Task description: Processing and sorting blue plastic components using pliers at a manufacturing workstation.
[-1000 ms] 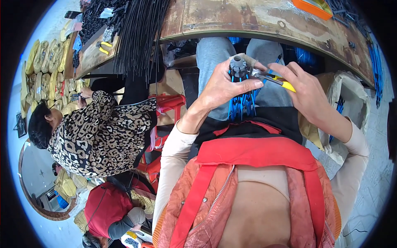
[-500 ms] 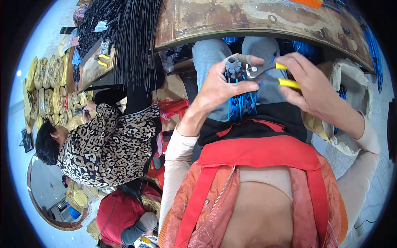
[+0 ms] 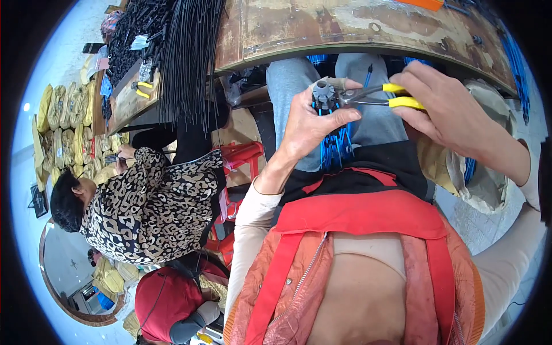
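Observation:
My left hand point(image 3: 303, 122) grips a dark grey slotted hub point(image 3: 324, 95) above my lap, its fingers closed around the part. Thin blue rods point(image 3: 336, 150) hang from the hub below my thumb. In my right hand point(image 3: 445, 103) is a pair of pliers point(image 3: 407, 103) with yellow handles. The pliers lie level, with their jaws against the right side of the hub, close to my left fingertips. Just what the jaws touch is too small to make out. One dark-tipped blue rod point(image 3: 368, 75) sticks up behind the pliers.
A worn wooden table point(image 3: 322, 26) stands ahead of my knees. Black rods point(image 3: 190, 63) hang over a side table holding other yellow-handled pliers point(image 3: 142, 89). Co-workers point(image 3: 152, 207) sit at left by a red stool point(image 3: 244, 156). An open sack point(image 3: 489, 178) stands at my right.
The pliers have swung from a slant to nearly level, their jaws now at the hub's side. My right hand and forearm have shifted slightly right. My left hand keeps its grip.

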Demonstrator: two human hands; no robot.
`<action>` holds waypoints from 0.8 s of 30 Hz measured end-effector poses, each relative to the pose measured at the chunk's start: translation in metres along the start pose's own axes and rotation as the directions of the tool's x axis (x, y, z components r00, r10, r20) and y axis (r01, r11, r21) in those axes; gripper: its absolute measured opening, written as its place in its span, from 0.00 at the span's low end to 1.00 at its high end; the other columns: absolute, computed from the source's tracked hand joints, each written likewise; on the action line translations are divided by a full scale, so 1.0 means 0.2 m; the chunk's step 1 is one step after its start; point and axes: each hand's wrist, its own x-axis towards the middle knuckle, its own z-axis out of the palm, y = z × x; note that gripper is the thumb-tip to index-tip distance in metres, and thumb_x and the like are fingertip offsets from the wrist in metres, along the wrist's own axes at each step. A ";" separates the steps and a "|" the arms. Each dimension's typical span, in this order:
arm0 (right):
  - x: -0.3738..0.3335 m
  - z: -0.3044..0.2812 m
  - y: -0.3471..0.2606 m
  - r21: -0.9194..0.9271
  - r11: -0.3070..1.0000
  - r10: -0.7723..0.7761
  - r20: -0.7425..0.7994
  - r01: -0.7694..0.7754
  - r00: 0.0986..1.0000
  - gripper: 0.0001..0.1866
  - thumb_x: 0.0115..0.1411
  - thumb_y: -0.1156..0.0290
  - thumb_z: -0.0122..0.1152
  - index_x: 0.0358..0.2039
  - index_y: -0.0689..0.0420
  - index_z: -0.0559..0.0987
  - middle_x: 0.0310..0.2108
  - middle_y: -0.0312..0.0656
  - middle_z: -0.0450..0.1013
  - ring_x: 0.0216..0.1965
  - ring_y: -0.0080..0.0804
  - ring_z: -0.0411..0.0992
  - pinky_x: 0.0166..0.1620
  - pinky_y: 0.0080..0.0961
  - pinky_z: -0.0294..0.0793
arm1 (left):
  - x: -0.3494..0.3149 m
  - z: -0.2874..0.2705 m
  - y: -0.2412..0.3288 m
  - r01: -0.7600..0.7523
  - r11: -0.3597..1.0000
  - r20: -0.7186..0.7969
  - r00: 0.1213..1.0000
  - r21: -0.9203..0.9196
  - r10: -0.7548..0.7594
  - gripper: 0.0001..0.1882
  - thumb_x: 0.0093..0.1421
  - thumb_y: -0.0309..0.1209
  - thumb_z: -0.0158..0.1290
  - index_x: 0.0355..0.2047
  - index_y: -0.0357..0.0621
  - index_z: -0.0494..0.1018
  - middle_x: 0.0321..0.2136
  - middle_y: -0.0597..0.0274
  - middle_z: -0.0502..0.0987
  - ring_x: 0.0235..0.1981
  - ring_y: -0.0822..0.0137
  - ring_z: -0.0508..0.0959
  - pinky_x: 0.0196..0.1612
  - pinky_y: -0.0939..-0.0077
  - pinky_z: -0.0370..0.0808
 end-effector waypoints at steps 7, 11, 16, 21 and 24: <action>0.06 -0.05 -0.01 0.474 0.275 0.045 0.863 -0.837 0.504 0.22 0.51 0.65 0.67 0.39 0.61 0.66 0.18 0.45 0.69 0.23 0.29 0.73 0.27 0.32 0.66 | -0.01 -0.05 -0.03 -0.015 0.987 0.236 0.970 -0.162 0.054 0.25 0.47 0.24 0.68 0.47 0.40 0.76 0.36 0.69 0.78 0.35 0.79 0.75 0.41 0.83 0.73; 0.04 -0.04 -0.02 0.061 0.998 0.029 0.066 -0.033 0.997 0.19 0.58 0.62 0.61 0.40 0.62 0.66 0.31 0.49 0.65 0.33 0.47 0.67 0.37 0.37 0.67 | -0.01 -0.06 0.01 0.005 0.997 0.110 0.994 -0.078 0.003 0.25 0.49 0.26 0.68 0.49 0.40 0.75 0.34 0.70 0.79 0.35 0.80 0.75 0.41 0.82 0.73; 0.07 -0.06 -0.04 0.163 0.976 0.107 0.205 -0.142 0.973 0.11 0.66 0.66 0.51 0.37 0.62 0.72 0.24 0.46 0.66 0.26 0.43 0.69 0.31 0.32 0.67 | -0.02 -0.09 -0.02 -0.038 0.997 0.095 0.994 -0.065 0.044 0.25 0.49 0.25 0.67 0.49 0.41 0.75 0.34 0.70 0.79 0.34 0.80 0.75 0.40 0.83 0.72; 0.08 -0.07 -0.01 0.622 0.354 -0.084 0.765 -0.698 0.639 0.16 0.56 0.68 0.61 0.41 0.63 0.71 0.18 0.36 0.72 0.14 0.24 0.69 0.22 0.17 0.71 | -0.04 -0.12 -0.01 0.046 0.992 0.253 0.967 -0.119 -0.015 0.26 0.47 0.17 0.64 0.49 0.39 0.75 0.38 0.67 0.79 0.36 0.78 0.76 0.43 0.82 0.73; 0.05 0.04 -0.06 0.455 0.502 0.159 0.787 -0.735 0.596 0.26 0.48 0.65 0.67 0.44 0.63 0.69 0.30 0.46 0.73 0.31 0.32 0.75 0.32 0.27 0.73 | -0.02 -0.10 -0.05 -0.079 0.993 0.204 0.974 -0.090 0.096 0.23 0.48 0.19 0.65 0.46 0.39 0.75 0.38 0.65 0.79 0.37 0.78 0.76 0.43 0.82 0.74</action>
